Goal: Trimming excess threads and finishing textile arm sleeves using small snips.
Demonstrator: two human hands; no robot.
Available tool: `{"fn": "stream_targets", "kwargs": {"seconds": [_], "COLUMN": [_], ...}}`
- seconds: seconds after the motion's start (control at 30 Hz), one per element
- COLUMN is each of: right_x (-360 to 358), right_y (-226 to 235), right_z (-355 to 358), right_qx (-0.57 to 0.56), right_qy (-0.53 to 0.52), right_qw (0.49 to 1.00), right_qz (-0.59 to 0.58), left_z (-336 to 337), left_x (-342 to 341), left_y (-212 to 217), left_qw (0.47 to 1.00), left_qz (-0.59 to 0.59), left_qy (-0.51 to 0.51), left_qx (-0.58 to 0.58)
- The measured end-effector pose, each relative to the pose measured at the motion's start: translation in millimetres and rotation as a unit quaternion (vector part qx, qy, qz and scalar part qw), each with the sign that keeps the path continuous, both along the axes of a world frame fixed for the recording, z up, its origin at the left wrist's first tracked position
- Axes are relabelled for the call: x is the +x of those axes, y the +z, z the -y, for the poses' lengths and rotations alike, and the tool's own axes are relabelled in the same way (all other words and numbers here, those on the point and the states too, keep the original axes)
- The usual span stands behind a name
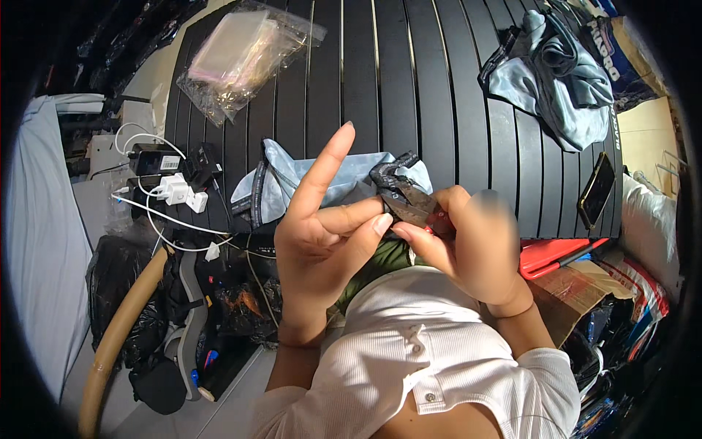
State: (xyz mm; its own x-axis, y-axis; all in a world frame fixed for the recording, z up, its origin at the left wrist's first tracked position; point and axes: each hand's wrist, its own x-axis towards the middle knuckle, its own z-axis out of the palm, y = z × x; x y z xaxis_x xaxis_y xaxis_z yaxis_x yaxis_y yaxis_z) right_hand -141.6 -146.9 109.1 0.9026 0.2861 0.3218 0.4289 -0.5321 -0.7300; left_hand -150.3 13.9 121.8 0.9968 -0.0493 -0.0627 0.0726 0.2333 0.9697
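A dark slatted desk [439, 88] carries a clear plastic bag [241, 55] of folded sheets at its far left corner, a crumpled grey-blue cloth [567, 88] at its far right, and a dark phone [597, 190] lying near the right edge. At the desk's left edge white chargers [179, 192] and white cables [172, 219] sit beside a small black box [153, 157], with a tan hose [121, 322] curving down over black bags [117, 293] on the floor. To the right, a red flat case [552, 256] rests on a cardboard box [578, 300], just beside a white pillow [647, 223].
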Motion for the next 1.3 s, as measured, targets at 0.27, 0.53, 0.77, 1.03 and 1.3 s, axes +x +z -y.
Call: {"fn": "stream_targets", "kwargs": {"seconds": [0.27,0.53,0.77,1.03,1.3], "right_x": [0.4,0.7,0.2,1.5,1.1], "right_y": [4.6,4.0,4.9,8.1,9.0], "right_z": [4.2,11.6,2.8,0.1,0.4], "right_qx": [0.021,0.046,0.076,0.058,0.051], "right_qy": [-0.004,-0.025,0.0,0.008,0.014], "right_qw": [1.0,0.997,0.995,0.996,0.997], "right_qz": [-0.001,-0.056,-0.061,-0.065,-0.064], "left_z": [-5.8,-2.4,-6.5,-3.0,-2.5], "left_x": [0.2,4.2,1.6,-0.3,-0.8], "left_y": [-5.7,-0.4,-7.1,-5.0,-8.8], "left_qw": [0.998,0.991,0.995,0.993,0.997], "left_qz": [0.021,-0.06,-0.012,0.003,0.044], "left_qy": [-0.005,-0.004,-0.028,-0.04,-0.031], "left_qx": [0.062,-0.121,-0.096,-0.108,-0.06]}}
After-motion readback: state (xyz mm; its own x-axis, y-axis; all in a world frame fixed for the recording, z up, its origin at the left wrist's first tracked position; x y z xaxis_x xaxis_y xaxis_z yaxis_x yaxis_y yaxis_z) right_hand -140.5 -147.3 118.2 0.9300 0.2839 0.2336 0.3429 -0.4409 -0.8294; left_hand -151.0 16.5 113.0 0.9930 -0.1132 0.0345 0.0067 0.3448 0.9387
